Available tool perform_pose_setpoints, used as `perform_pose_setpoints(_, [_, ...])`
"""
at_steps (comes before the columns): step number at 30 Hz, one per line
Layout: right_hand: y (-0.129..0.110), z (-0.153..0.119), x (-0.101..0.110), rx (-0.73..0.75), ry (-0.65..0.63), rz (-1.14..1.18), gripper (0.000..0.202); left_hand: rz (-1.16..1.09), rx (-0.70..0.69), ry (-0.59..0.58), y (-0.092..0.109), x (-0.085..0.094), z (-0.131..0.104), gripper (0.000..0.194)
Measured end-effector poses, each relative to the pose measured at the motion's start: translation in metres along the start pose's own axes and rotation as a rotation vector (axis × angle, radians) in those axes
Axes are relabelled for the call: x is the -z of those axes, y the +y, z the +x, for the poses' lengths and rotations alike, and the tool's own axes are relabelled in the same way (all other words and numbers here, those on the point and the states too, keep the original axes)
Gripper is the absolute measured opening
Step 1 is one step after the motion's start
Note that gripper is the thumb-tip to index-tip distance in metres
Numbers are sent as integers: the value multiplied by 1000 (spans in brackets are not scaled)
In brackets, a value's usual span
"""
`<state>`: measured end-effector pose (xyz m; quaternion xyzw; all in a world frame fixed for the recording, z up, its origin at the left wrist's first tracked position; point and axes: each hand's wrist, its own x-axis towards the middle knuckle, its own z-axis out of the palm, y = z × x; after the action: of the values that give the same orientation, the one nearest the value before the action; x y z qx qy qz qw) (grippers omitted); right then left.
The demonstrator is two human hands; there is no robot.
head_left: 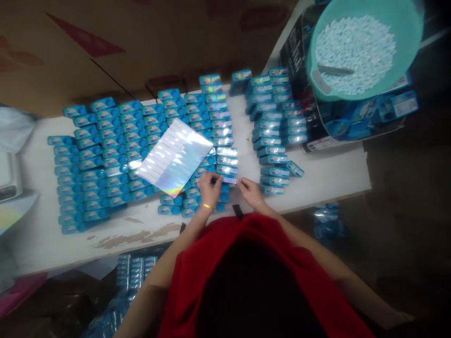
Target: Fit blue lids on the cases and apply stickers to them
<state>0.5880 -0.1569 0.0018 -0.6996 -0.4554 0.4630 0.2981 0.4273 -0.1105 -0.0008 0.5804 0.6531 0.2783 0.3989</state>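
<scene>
Between my two hands stretches a small shiny strip [229, 180], pinched at its left end by my left hand [210, 188] and at its right end by my right hand [249, 191]. Under and beyond the strip lie rows of small blue boxes [225, 159]. A shiny silver sheet [178, 157] with strip-like marks rests at a slant on the boxes, left of my hands. More blue boxes [274, 172] stand in columns to the right of my right hand.
A teal bowl [410, 42] of small white-blue pieces, with a scoop inside, sits on a dark carton [299, 70] at the upper right. The white table [334, 171] ends near my body. Blue packs [136, 272] lie below its edge.
</scene>
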Motion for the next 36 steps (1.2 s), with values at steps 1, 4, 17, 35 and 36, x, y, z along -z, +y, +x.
perform_pose_setpoints(1, [4,1,0,8,2,-23,35,73,-16,1,0,-2,2,13])
perform_pose_setpoints(4, [14,5,-1,19,6,-89,36,222,-43,-14,-2,-6,4,12])
perform_pose_setpoints(17, [38,7,-15,-22,78,-106,41,489,-118,-30,-2,-13,1,26])
perform_pose_setpoints(35, [-85,106,-26,435,109,-560,41,141,332,654,-81,130,12,47])
perform_pose_setpoints(36, [-96,122,-39,427,97,-622,45,133,405,643,-90,140,12,44])
